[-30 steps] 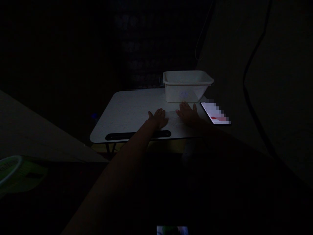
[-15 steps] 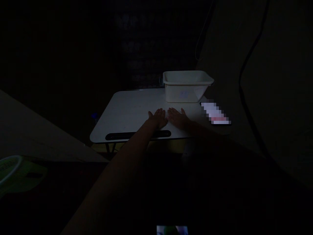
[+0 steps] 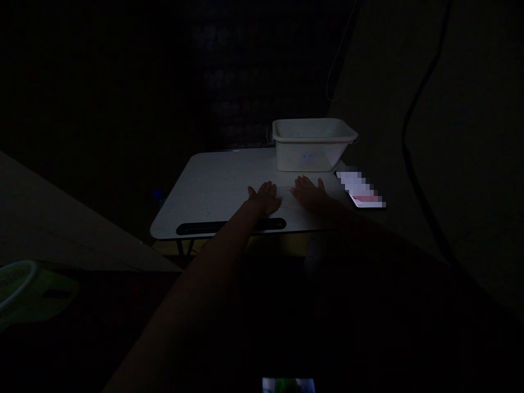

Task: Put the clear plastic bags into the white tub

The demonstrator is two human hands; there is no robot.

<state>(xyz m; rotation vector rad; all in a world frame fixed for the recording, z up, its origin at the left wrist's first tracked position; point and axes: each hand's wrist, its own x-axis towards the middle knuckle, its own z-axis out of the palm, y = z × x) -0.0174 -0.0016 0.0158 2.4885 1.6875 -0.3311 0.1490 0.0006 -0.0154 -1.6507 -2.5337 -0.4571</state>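
My left hand (image 3: 266, 198) lies palm down on the white tabletop (image 3: 221, 174), fingers outstretched and thumb apart. To its right, my right hand (image 3: 309, 192) also lies flat with spread fingers, a short gap between the two. A faint, thin-edged patch (image 3: 285, 192) shows on the surface in that gap; the dark hides what it is. Just beyond my right hand stands a cream plastic tub (image 3: 309, 155). A lit phone (image 3: 360, 189), its screen blurred out, rests at the table's right edge.
A black slot (image 3: 204, 226) runs along the table's front edge. At the lower left is a green basket (image 3: 45, 300), near a pale slanted panel (image 3: 73, 229). A dark cable (image 3: 403, 136) hangs on the right wall. The surroundings are very dark.
My right hand has slid to the right, away from my left hand, which has stayed in place. The gap between them has widened.
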